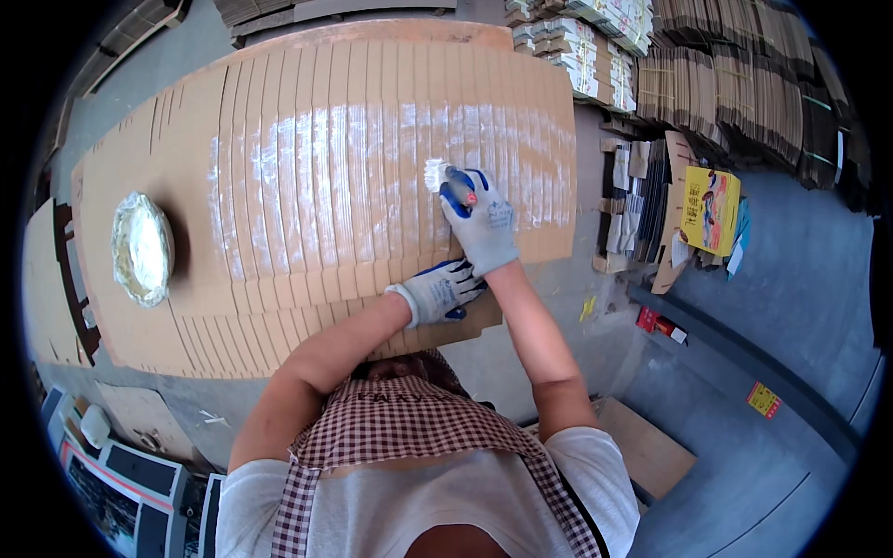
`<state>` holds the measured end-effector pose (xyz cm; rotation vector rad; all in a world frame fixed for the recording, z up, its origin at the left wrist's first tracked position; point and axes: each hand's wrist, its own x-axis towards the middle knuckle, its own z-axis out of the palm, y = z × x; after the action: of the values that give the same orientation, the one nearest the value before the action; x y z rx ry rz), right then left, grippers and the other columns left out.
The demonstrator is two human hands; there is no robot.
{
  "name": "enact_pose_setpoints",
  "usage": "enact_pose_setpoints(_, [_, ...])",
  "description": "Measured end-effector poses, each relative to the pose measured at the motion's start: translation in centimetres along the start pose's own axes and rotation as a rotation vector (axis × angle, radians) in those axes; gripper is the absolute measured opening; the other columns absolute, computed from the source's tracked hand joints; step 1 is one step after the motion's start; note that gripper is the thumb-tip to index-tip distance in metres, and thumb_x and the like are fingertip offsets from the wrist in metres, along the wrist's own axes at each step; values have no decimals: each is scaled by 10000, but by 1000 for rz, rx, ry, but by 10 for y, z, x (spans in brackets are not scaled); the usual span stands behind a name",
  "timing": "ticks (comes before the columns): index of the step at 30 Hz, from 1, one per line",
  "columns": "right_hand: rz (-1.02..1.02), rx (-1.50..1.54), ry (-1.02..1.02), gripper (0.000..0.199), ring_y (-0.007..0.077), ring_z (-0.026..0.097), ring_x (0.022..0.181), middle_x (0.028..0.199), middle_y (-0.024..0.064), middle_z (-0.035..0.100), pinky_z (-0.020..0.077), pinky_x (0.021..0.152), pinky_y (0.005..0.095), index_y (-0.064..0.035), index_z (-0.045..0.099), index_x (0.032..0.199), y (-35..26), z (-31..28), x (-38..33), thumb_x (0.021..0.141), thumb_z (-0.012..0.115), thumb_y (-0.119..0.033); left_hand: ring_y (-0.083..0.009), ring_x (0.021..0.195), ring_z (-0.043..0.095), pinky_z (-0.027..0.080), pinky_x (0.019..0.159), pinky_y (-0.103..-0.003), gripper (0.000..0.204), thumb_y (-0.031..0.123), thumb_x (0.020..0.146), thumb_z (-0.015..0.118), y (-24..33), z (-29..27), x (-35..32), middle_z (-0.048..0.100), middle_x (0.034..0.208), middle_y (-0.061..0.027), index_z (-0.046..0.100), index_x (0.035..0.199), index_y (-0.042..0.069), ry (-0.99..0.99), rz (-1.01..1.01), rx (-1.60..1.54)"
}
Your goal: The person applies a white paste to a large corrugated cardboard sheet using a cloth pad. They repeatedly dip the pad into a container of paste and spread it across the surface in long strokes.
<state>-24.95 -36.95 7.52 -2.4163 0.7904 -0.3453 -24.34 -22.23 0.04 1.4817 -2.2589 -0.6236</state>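
Observation:
My right hand (485,221), in a white and blue work glove, is closed around the handle of a flat brush (435,174). The white bristles touch a wide row of overlapping brown cardboard sheets (372,223). White, wet-looking streaks run across the middle of these sheets. My left hand (439,292), gloved the same way, lies flat on the near edge of the row, fingers extended toward my right wrist. Part of its fingertips is hidden by the right wrist. To the left, on bare cardboard, stands a round bowl (144,249) lined with shiny, crinkled film; its contents look pale.
Tied stacks of flat cardboard (726,88) fill the far right, beside piles of printed cartons (595,56). A yellow box (711,211) sits on folded board right of the work surface. A dark rail (744,358) crosses the floor at right. Machinery (130,474) stands at lower left.

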Motion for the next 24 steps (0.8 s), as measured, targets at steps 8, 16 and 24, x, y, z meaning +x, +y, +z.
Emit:
enact_pose_setpoints(8, [59, 63, -50, 326, 349, 635, 980, 1101, 136, 623, 520, 824, 413, -93, 614, 1135, -23, -6, -18, 839, 710, -190, -329, 1247, 499, 362, 1096, -424, 438, 392, 902, 574, -3, 2, -1, 573, 1315, -122, 619, 1227, 101, -53, -27, -158])
enact_pose_setpoints(16, [99, 126, -32, 323, 363, 641, 928, 1113, 139, 618, 525, 791, 414, -90, 600, 1131, -23, -11, -47, 841, 705, -188, -273, 1289, 481, 312, 1137, -401, 445, 391, 919, 544, -2, 2, -2, 560, 1367, -85, 608, 1278, 136, -148, -47, -189])
enact_pose_setpoints(24, [85, 13, 9, 383, 343, 653, 920, 1135, 124, 611, 540, 780, 415, -95, 587, 1145, -20, -7, -73, 814, 728, -223, -265, 1316, 453, 255, 1165, -403, 414, 343, 944, 501, 3, -1, -3, 544, 1392, -73, 592, 1303, 158, -164, -82, -288])
